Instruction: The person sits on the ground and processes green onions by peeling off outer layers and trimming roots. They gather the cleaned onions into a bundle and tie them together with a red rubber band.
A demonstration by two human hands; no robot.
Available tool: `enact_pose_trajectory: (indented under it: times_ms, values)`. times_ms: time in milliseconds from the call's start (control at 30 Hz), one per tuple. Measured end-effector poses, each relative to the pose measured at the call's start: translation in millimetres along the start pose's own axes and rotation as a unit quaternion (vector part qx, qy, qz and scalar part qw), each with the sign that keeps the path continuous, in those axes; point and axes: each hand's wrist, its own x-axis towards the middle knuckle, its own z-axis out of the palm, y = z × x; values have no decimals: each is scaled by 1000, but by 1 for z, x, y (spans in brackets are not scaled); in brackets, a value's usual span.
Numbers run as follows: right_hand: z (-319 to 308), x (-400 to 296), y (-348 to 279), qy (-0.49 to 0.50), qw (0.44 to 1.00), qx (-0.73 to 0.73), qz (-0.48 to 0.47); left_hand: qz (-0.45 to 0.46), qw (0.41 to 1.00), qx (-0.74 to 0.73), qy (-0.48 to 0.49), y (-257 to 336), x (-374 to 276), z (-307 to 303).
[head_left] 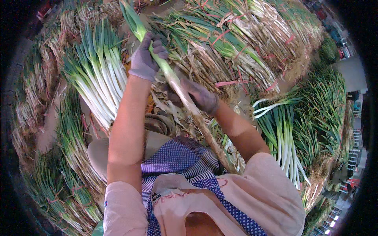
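Note:
My left hand, in a thin greyish glove, grips a long green onion just below its leaves. The stalk slants down across my lap. Its upper part is pale and smooth; the lower part is brown with dry, soiled skin. My right hand, gloved too, is around the middle of the stalk, its fingers partly hidden behind it and blurred. A fan of clean white-stemmed green onions lies left of my left forearm. More clean stalks lie beyond my right elbow.
Tied bundles of unpeeled green onions with pink ties lie ahead. Further bundles stand at the left and right. Stripped dry skins litter the ground before me. A patterned blue apron covers my lap.

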Motion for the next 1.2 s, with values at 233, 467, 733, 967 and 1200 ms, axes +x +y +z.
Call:
enact_pose_trajectory:
  times_ms: [233, 467, 733, 967, 1200]
  values:
    - [12, -83, 2, 25, 993, 111, 30, -23, 997, 24, 70, 19, 5, -16]
    - [9, -139, 0, 172, 961, 201, 86, -18, 997, 44, 66, 8, 30, 5]
    - [0, -214, 19, 254, 944, -187, 95, 74, 979, 143, 125, 70, 32, 13]
    - [25, -260, -24, 178, 940, -248, 152, 162, 954, 218, 128, 168, 25, 17]
    - [39, -330, 16, 344, 897, 51, 274, 210, 872, 428, 108, 331, -13, 16]
